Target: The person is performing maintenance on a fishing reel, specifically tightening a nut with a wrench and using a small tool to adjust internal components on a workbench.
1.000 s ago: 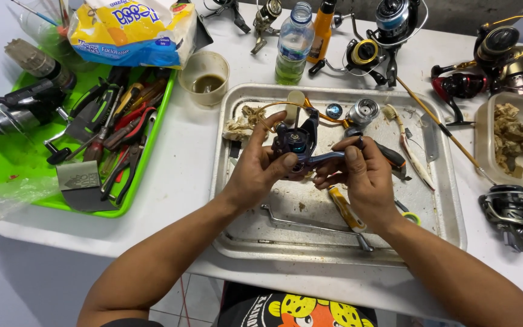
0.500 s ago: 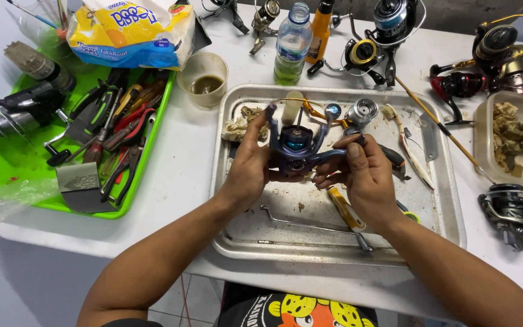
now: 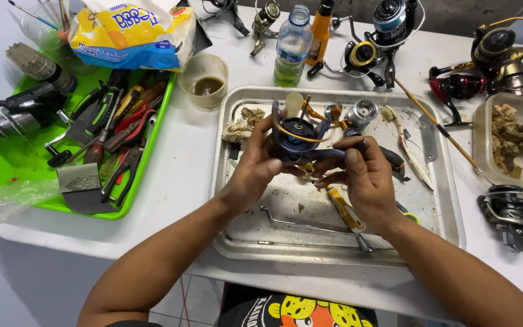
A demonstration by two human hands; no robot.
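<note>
Both hands hold a dark blue fishing reel body (image 3: 298,134) with a gold bail wire above a metal tray (image 3: 237,242). My left hand (image 3: 254,171) grips its left side. My right hand (image 3: 358,175) grips the reel's foot from the right, thumb on top. A silver spool (image 3: 360,112) lies just behind the reel on the tray. A yellow-handled tool (image 3: 345,213) and a bent metal wrench (image 3: 295,223) rest on the tray below my hands.
A green tray (image 3: 7,163) with pliers and several tools lies on the left. A cup of dark liquid (image 3: 204,80), a plastic bottle (image 3: 292,45) and an orange bottle (image 3: 320,30) stand behind. Several other reels (image 3: 388,24) sit at the back and right (image 3: 513,212). A tub of rags (image 3: 513,136) stands right.
The reel has been turned in my hands and lifted slightly toward me. My right thumb now lies along its foot.
</note>
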